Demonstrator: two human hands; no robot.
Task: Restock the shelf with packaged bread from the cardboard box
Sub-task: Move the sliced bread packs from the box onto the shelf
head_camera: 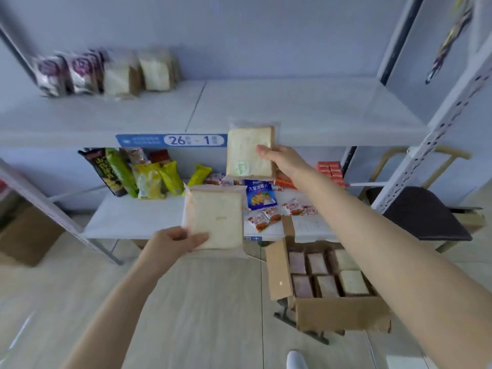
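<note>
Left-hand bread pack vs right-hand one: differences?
The left-hand pack is low, before the lower shelf; the right-hand pack is up at the upper shelf edge. The left hand grips the left-hand pack by its bottom corner; the right hand holds the right-hand pack by its side. The right-hand pack shows a green sticker; the left-hand pack none. Both: white sliced bread, clear wrap.

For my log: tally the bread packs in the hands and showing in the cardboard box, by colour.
White packs held: 2, one in the left hand, one in the right hand
White packs in the cardboard box: 2
Pinkish packs in the box: 4
Total: 8 showing
</note>
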